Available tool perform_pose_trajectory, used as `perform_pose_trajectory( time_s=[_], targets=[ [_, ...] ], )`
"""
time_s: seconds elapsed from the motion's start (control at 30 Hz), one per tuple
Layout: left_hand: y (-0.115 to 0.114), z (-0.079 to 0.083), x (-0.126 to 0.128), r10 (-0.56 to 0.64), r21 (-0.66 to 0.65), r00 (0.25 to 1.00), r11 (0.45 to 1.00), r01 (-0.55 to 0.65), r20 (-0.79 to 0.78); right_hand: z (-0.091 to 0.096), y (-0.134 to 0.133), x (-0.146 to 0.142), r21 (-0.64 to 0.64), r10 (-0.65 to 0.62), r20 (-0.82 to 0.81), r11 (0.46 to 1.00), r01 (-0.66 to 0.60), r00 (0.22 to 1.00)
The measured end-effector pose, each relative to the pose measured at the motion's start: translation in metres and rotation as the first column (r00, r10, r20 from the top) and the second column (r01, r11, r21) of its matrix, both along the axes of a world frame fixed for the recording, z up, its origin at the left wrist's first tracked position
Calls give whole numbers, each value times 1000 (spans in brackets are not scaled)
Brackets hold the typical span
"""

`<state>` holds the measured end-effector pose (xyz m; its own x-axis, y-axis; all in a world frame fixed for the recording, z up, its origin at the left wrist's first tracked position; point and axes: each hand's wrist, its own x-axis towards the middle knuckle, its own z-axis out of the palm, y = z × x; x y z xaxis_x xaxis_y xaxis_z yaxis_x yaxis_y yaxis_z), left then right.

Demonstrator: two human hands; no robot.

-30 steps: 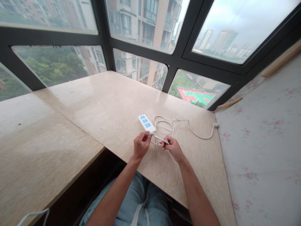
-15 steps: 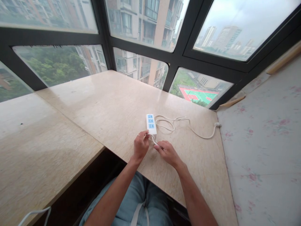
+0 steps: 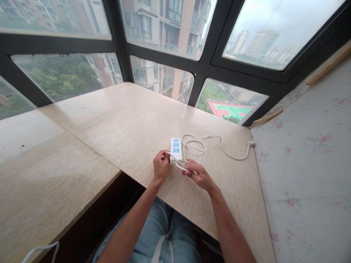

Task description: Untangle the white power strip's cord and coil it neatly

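Head view is showing two bare hands meeting over a pale stone countertop (image 3: 131, 124). The left hand (image 3: 161, 165) is pinching a white cord (image 3: 178, 166) between thumb and fingertips, just beside the near end of a white power strip (image 3: 176, 153). The right hand (image 3: 197, 174) is closing its thumb and fingers around the same cord, a little nearer the body, so a short length is curving between the two hands, across the strip's near end. The power strip itself is lying on the countertop just beyond the hands, its three blue socket panels facing up. To its right, more cord is spreading in loose loops, then running towards the floral wall (image 3: 304, 164), where its far end is sitting at the countertop's edge. Dark window frames (image 3: 164, 57) are rising behind, and blue trousers (image 3: 148, 233) are showing below the forearms.
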<state>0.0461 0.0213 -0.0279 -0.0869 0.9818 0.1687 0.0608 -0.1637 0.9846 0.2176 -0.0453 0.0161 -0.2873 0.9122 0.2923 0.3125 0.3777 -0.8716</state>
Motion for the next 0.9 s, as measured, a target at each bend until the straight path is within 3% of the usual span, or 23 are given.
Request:
perform_pose_trajectory(
  time_s=[0.2, 0.37, 0.47, 0.6, 0.77, 0.9],
  targets=[
    [2, 0, -3, -1, 85, 1000, 996, -1, 25, 3, -1, 5, -43, 58, -116, 997, -63, 992],
    [3, -8, -5, -63, 210, 998, 976, 62, -2, 2, -3, 14, -132, 121, -18, 984, -122, 993],
    [2, -9, -5, -154, 240, 988, 958, 156, -25, -5, -3, 14, -157, 77, 90, 986, -62, 993],
    [-2, -2, -6, -269, 324, 954, 898, 299, -133, -13, -3, 8, -39, 2, 285, 999, 9, 958],
    [-4, 7, -9, -383, 338, 892, 828, 447, -242, -15, -6, 11, 88, -59, 389, 996, 26, 919],
    [-2, 6, -6, -405, 323, 866, 810, 489, -294, -15, -7, 17, 119, -80, 482, 993, 25, 872]
  ],
)
